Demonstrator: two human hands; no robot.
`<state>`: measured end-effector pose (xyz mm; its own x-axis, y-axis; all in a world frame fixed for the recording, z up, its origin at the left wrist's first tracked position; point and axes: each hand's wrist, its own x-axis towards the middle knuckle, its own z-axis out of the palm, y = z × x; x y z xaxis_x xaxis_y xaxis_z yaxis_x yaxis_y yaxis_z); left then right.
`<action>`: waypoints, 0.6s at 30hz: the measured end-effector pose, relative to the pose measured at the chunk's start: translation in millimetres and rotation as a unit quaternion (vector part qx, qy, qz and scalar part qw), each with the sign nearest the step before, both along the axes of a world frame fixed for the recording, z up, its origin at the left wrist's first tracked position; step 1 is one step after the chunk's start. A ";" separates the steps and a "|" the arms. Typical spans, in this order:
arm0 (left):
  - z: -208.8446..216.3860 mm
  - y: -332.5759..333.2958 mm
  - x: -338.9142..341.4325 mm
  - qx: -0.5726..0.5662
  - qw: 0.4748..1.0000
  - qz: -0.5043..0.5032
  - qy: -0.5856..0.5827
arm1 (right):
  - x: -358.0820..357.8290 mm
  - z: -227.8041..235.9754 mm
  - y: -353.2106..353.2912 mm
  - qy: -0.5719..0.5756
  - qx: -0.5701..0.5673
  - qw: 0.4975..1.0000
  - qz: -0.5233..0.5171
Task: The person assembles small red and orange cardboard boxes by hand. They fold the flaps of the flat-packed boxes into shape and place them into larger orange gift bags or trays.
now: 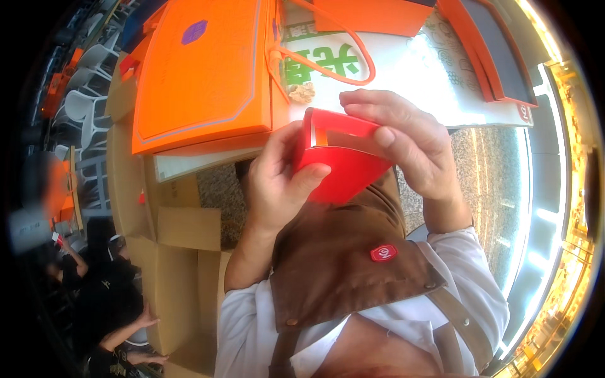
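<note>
off the near right corner of the large orange rectangular box [205,75], a small red rectangular card box [346,173], open-ended and hollow, is gripped by the closed left hand [275,176] and loosely pinched at its rim by the half-curled right hand [413,142].

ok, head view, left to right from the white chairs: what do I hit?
White chairs → orange gift box → left hand → red box → right hand → grey-lined orange box.
</note>
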<state>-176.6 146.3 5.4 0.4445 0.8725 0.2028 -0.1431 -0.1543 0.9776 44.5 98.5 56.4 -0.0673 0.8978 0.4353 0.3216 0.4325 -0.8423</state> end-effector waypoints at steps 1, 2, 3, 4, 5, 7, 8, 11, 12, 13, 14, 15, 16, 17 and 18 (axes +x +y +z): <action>1.1 0.6 -0.1 0.004 1.000 0.006 0.010 | -2.2 -0.3 -1.2 0.002 -0.006 1.000 0.003; 1.6 1.7 -0.1 0.006 1.000 0.006 0.011 | -4.7 0.2 -3.4 0.003 -0.012 1.000 0.004; 1.9 3.2 0.2 0.007 1.000 0.006 0.013 | -6.2 0.3 -4.5 0.004 -0.018 1.000 0.006; 2.2 4.2 0.1 0.009 1.000 0.005 0.014 | -6.8 -0.1 -4.8 -0.001 -0.020 1.000 0.005; 1.7 4.2 0.1 0.007 1.000 0.007 0.012 | -6.8 -1.5 -4.2 -0.006 -0.022 1.000 0.005; 0.7 3.9 0.6 0.003 1.000 0.011 0.006 | -5.3 -3.3 -3.1 -0.001 -0.028 1.000 0.009; 0.6 3.8 1.2 0.008 1.000 0.013 0.005 | -3.3 -4.1 -2.2 0.009 -0.033 0.999 0.012; 0.7 4.8 1.7 0.018 1.000 0.013 0.003 | -1.9 -7.8 0.1 0.030 -0.031 0.999 0.020; 0.2 5.7 0.8 0.017 1.000 0.011 0.004 | -2.0 -9.3 0.6 0.035 -0.027 0.999 0.022; 0.0 6.4 0.3 0.016 1.000 0.009 0.004 | -2.5 -10.3 1.1 0.040 -0.018 0.999 0.026; 0.7 6.7 0.8 0.014 1.000 0.008 -0.003 | -3.1 -11.2 1.6 0.044 -0.010 0.999 0.030; 2.3 6.9 1.5 0.012 1.000 0.007 -0.010 | -3.6 -11.6 1.9 0.047 -0.002 0.998 0.034; 3.8 7.2 2.0 0.010 1.000 0.006 -0.018 | -3.7 -11.2 2.1 0.049 -0.005 0.998 0.034; 5.0 6.9 1.7 0.009 1.000 0.005 -0.015 | -4.0 -10.8 2.1 0.051 -0.008 0.998 0.035; 6.1 6.6 1.2 0.008 1.000 0.004 -0.012 | -4.3 -10.5 1.9 0.053 -0.011 0.998 0.036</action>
